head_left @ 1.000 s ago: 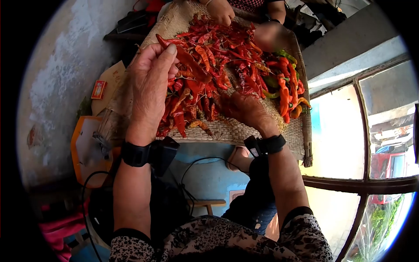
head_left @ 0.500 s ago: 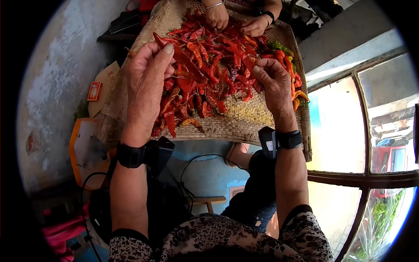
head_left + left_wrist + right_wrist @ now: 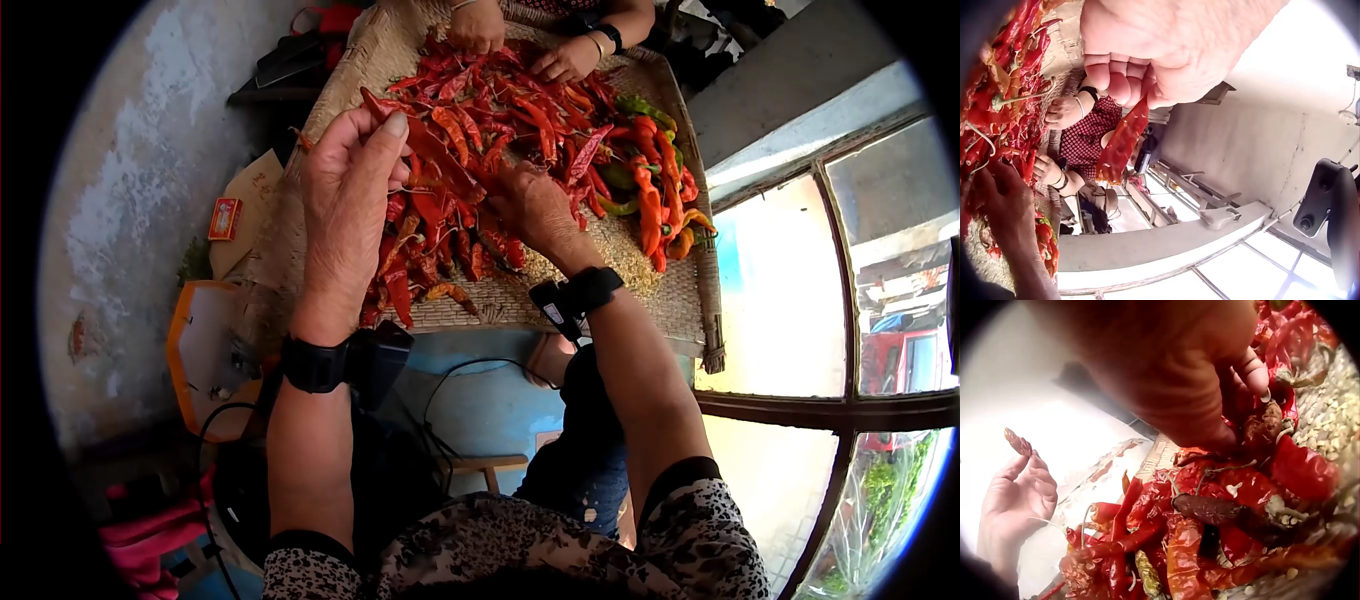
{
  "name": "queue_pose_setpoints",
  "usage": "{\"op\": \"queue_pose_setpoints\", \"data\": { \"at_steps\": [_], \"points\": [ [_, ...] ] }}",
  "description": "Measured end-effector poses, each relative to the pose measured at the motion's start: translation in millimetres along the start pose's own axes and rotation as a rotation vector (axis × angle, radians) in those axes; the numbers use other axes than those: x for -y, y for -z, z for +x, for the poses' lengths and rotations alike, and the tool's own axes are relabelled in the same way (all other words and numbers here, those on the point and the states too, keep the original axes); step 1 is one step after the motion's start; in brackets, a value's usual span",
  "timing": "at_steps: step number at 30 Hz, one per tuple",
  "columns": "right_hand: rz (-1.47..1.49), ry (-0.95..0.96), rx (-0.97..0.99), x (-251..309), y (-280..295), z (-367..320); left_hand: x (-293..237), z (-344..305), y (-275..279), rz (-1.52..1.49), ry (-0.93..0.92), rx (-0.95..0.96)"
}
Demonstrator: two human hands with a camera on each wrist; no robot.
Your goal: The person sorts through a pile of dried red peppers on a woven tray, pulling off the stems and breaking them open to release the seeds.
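Peppers, red, glossy and wrinkled (image 3: 525,115), lie heaped on a tan tray of woven straw (image 3: 355,72). The left hand (image 3: 350,190), raised over the heap's left side, pinches one long, flattened red pepper (image 3: 1124,142) between thumb and curled fingers, closed down on one end. In the head view its long axis slants down and rightward from the left thumb, the free end directed toward the right hand (image 3: 545,215). The right hand is the nearer to the heap: its bent fingers reach in among the peppers, beside a shrivelled brownish pepper (image 3: 1263,425); whether they grip anything cannot be told. Pale yellow seeds (image 3: 632,272) lie on the weave to its right.
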State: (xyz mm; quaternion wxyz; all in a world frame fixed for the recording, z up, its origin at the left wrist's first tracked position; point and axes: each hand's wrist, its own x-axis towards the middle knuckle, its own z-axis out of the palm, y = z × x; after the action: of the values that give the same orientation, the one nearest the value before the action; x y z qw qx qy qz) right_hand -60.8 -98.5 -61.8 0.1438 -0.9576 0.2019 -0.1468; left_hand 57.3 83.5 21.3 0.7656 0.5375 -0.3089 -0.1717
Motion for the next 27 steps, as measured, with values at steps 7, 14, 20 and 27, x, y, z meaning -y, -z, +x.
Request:
{"op": "queue_pose_setpoints", "data": {
  "at_steps": [7, 14, 20, 27],
  "points": [
    [0.397, -0.015, -0.076, 17, 27, 11, -6, -1, 3, -0.029, -0.001, -0.034],
    [1.217, -0.422, -0.447, 0, 63, 15, 7, -2, 2, 0.069, 0.045, 0.063],
    [0.938, -0.083, 0.198, 48, 68, -10, 16, -4, -7, 0.186, 0.013, 0.154],
    [0.832, -0.07, 0.374, 38, 78, -13, 23, -3, -4, 0.437, -0.039, 0.239]
  ]
}}
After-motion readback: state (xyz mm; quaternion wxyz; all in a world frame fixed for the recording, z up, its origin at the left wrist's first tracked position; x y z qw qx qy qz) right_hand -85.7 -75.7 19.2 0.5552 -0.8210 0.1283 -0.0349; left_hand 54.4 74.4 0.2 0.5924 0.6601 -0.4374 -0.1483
